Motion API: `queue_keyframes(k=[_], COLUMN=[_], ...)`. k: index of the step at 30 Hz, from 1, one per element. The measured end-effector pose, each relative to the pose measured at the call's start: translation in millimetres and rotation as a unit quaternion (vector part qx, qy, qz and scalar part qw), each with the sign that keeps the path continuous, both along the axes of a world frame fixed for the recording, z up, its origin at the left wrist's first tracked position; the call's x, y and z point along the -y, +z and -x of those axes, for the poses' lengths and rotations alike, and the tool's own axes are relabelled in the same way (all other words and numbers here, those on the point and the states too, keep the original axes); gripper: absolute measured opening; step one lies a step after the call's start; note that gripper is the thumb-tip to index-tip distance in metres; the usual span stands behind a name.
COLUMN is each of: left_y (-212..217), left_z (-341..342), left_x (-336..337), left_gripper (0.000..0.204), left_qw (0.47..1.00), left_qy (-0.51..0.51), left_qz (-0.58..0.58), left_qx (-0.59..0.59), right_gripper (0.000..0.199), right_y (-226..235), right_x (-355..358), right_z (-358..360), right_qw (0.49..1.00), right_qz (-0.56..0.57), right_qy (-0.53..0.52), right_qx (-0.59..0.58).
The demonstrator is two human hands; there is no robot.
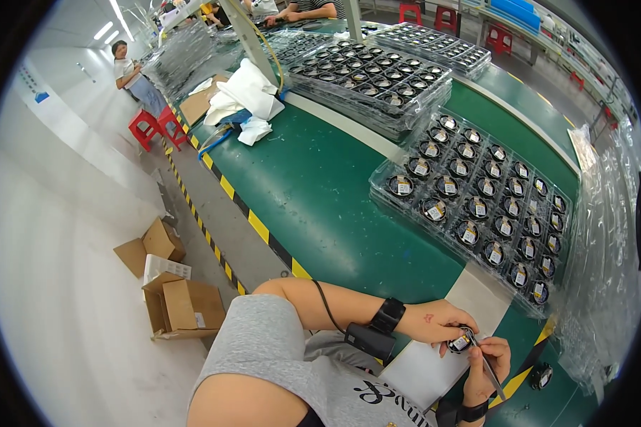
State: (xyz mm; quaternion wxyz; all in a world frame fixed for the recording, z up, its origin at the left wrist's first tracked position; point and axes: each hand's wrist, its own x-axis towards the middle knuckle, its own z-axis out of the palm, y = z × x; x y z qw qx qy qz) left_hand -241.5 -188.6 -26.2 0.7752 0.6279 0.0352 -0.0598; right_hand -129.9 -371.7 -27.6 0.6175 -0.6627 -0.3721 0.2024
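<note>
My left hand [440, 324] is closed around a small round black part with a pale label [460, 344], held near the table edge in front of my body. In my right hand [490, 359] is a slim metal tool that looks like tweezers [494, 381], its tip against the round part. Another round black part [541, 376] rests on the green table to the right of my right hand. Just beyond my hands, a clear plastic tray [452, 220] bears rows of similar labelled parts. Below my left hand is a white sheet or board [424, 370].
More trays of round parts [377, 75] are stacked farther back. Clear plastic sheeting [602, 263] lies along the right. White cloths [243, 96] sit at the far left of the green table [320, 192]. Cardboard boxes [192, 306] and red stools [144, 129] stand on the floor. Other people are in the background.
</note>
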Motion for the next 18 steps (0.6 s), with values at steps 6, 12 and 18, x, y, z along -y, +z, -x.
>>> queue_keyframes(k=[6, 12, 18], left_y=[0, 7, 14], left_z=[-5, 5, -6], left_x=[5, -6, -7], left_gripper=[0.034, 0.036, 0.035], left_qw=[1.000, 0.999, 0.997], left_qy=[-0.023, 0.007, -0.028], left_qz=[-0.003, -0.027, -0.052], left_qx=[0.005, -0.024, -0.039], right_gripper=[0.019, 0.020, 0.019], right_y=[5, 10, 16], right_x=[8, -14, -12], right_z=[2, -1, -4], right_qw=[1.000, 0.991, 0.990], right_qz=[0.006, -0.045, -0.014], right_qy=[-0.020, 0.016, 0.037], right_qx=[0.016, 0.126, 0.136])
